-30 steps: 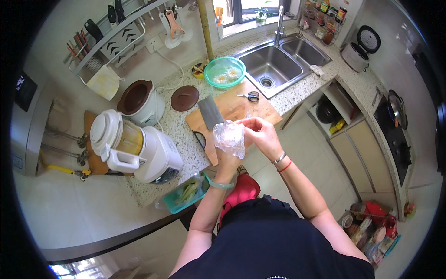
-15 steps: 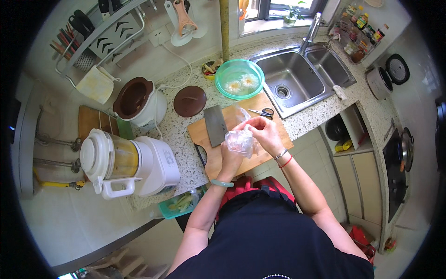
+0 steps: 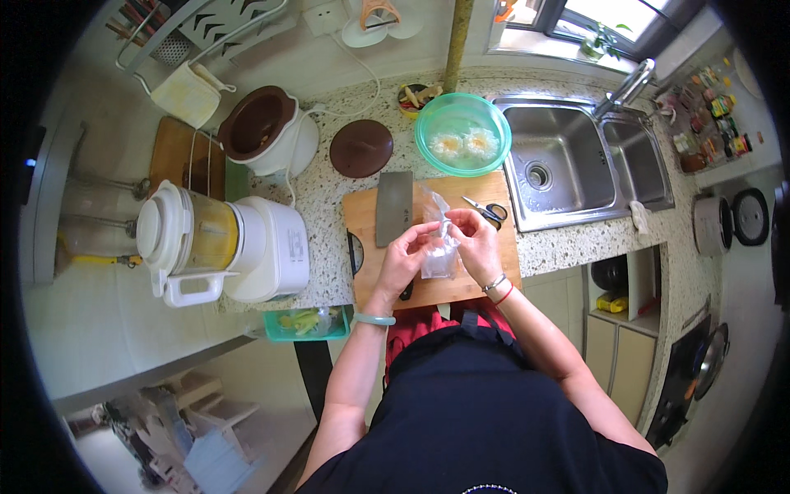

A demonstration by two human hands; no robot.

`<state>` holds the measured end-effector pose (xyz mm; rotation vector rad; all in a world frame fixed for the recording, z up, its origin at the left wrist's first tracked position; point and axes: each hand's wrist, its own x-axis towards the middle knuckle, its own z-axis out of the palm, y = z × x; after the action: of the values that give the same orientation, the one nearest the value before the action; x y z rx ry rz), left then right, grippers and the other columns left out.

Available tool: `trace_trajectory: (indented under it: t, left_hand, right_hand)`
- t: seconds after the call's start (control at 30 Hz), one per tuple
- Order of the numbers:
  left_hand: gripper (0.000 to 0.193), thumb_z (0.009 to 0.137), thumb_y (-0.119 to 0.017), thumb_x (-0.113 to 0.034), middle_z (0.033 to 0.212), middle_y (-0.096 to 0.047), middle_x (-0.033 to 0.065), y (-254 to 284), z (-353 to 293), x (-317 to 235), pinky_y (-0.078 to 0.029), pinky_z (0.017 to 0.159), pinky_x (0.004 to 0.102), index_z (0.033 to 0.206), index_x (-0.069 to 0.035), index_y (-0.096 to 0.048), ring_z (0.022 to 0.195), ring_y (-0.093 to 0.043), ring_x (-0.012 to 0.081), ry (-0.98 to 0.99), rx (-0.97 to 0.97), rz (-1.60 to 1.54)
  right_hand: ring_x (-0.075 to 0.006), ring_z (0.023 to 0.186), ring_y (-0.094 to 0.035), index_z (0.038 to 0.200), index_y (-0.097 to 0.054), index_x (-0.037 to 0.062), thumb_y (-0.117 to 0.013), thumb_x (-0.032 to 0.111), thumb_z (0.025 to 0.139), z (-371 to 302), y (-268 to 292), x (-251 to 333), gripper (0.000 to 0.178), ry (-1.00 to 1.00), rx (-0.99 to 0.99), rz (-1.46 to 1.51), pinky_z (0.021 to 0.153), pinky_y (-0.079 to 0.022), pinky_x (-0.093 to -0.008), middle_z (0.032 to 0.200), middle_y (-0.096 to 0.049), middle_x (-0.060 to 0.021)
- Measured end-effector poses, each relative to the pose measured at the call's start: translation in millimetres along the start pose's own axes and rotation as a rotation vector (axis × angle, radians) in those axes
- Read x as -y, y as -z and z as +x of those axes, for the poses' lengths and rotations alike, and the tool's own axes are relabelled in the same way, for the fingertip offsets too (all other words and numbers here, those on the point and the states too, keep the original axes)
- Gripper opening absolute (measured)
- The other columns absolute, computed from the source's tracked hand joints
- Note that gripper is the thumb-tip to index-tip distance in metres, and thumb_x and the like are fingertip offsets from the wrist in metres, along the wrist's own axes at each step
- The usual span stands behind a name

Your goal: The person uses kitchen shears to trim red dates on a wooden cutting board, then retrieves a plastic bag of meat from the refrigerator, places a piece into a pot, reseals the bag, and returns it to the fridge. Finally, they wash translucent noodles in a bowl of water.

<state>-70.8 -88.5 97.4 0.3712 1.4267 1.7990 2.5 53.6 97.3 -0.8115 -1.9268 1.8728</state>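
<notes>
Fingertip work at the neck of a clear plastic bag (image 3: 439, 263) looks to be the step in hand: the left grip (image 3: 401, 259) pinches the gathered film from one side, and the right grip (image 3: 479, 244) pinches it from the other. Whether a knot or only a loose twist sits there is hard to tell, since the fingers cover it. The bag's body is on the near side of the two grips, over the wooden cutting board (image 3: 362, 210), and a loose end of film sticks up beyond them. The next move calls for small, separate pulls by thumb and forefinger, with the film clear of the cleaver (image 3: 393, 210), flat just ahead of the left grip, and the scissors (image 3: 494, 212), just ahead of the right grip. Farther ahead of both grips, a green bowl (image 3: 461, 109) of pale pieces (image 3: 448, 146) stands on the speckled counter (image 3: 325, 226)
</notes>
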Motion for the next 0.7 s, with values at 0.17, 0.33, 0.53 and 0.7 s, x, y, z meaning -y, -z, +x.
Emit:
trace_trajectory:
  t: [0.17, 0.33, 0.53, 0.7]
  left_hand:
    - [0.051, 0.083, -0.069, 0.002, 0.099, -0.064, 0.0036, -23, -6, 4, -0.050, 0.083, 0.0244, 0.128, -0.007, -0.046, 0.091, -0.061, 0.0094, -0.001, -0.127, 0.040]
    - [0.043, 0.084, -0.068, 0.002, 0.101, -0.065, 0.0047, -33, -6, 19, -0.051, 0.082, 0.0236, 0.121, -0.005, -0.049, 0.092, -0.062, 0.0104, -0.061, -0.308, 0.090]
    - [0.036, 0.087, -0.066, 0.000, 0.103, -0.067, 0.0065, -33, -13, 33, -0.050, 0.084, 0.0242, 0.120, -0.004, -0.052, 0.096, -0.062, 0.0105, -0.051, -0.371, 0.044]
    - [0.012, 0.089, -0.066, -0.006, 0.095, -0.068, 0.0036, -24, -11, 13, -0.051, 0.078, 0.0221, 0.100, -0.001, -0.064, 0.087, -0.063, 0.0082, 0.002, -0.397, 0.372]
  right_hand:
    - [-0.0086, 0.075, -0.062, 0.104, -0.063, -0.0036, -0.066, 0.008, 0.086, 5, 4, -3, 0.022, -0.022, 0.104, 0.036, 0.069, -0.052, -0.0233, 0.087, -0.068, -0.0060]
    - [-0.0085, 0.078, -0.062, 0.100, -0.063, -0.0032, -0.067, 0.008, 0.085, 13, 14, -5, 0.019, -0.080, 0.258, 0.103, 0.069, -0.052, -0.0231, 0.088, -0.067, -0.0051]
    - [-0.0078, 0.075, -0.062, 0.098, -0.063, -0.0023, -0.070, 0.013, 0.083, 21, 18, -26, 0.022, -0.106, 0.380, 0.045, 0.067, -0.051, -0.0230, 0.085, -0.067, -0.0047]
    - [-0.0073, 0.072, -0.061, 0.096, -0.064, -0.0029, -0.069, 0.012, 0.083, 28, 18, -27, 0.020, -0.092, 0.426, -0.008, 0.065, -0.050, -0.0233, 0.081, -0.067, -0.0043]
